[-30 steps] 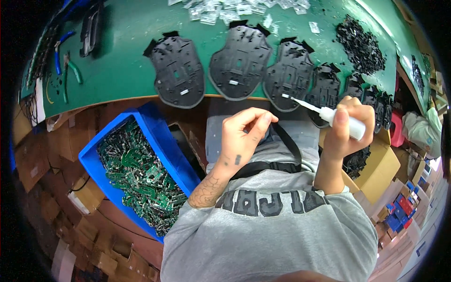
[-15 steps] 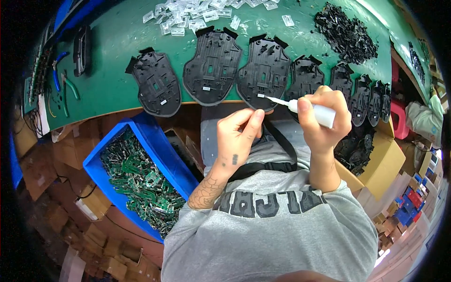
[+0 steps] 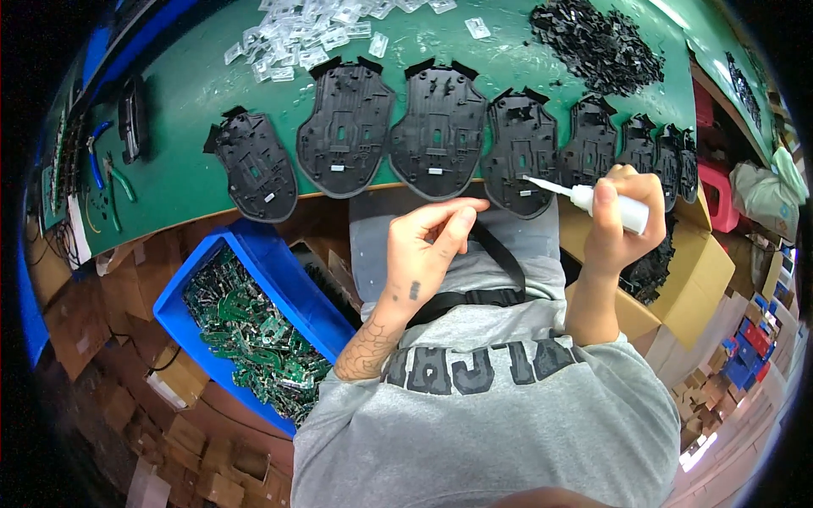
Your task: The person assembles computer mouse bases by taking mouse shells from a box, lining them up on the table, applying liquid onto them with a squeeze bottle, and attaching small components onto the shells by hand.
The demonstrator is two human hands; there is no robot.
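The right hand (image 3: pixel 625 217) curls around a white plastic squeeze bottle (image 3: pixel 632 215), tilted presumably to aim its nozzle (image 3: pixel 550 186) into a black moulded plastic shell (image 3: pixel 506 144) on the green table (image 3: pixel 190 80); the left hand (image 3: pixel 423 245), loosely closed, seems empty.

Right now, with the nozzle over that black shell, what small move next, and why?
I'd probably ease the nozzle slightly toward the wearer, to the small white piece on the black shell. The right hand grips the white bottle with the nozzle pointing at that shell, its tip seemingly just beyond the piece; whether it touches can't be made out.
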